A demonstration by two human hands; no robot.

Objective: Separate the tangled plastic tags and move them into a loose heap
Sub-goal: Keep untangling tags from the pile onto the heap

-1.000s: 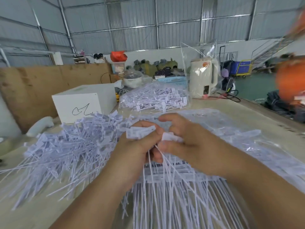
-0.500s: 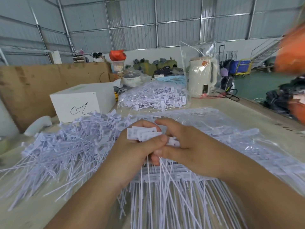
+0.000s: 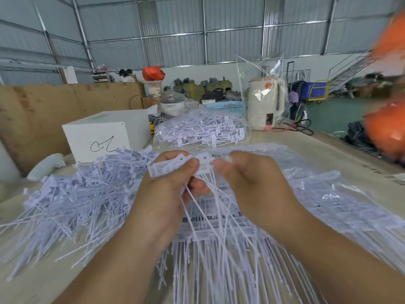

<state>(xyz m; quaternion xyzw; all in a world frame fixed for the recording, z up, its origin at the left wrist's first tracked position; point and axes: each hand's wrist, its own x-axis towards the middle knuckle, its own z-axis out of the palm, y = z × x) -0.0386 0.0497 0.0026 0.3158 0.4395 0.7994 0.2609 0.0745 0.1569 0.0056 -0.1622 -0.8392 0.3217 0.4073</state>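
My left hand (image 3: 163, 194) grips a bunch of white plastic tags (image 3: 175, 166) by their flat label ends, thumb on top. Their thin tails hang down between my hands. My right hand (image 3: 252, 183) pinches the right end of the same bunch at its fingertips. A loose heap of separated tags (image 3: 76, 194) lies on the table to the left. Under my hands sit rows of joined tags (image 3: 219, 249), and more lie in a clear bag (image 3: 328, 194) to the right.
Behind my hands stand a white box (image 3: 105, 134), another clear bag of tags (image 3: 201, 130) and a cream kettle (image 3: 265, 104) in plastic wrap. A cardboard sheet (image 3: 43, 110) lines the left. Something orange and blurred (image 3: 388, 128) is at the right edge.
Both hands have lifted the bunch a little and drawn slightly apart. The label ends now fan out wider between my thumbs.
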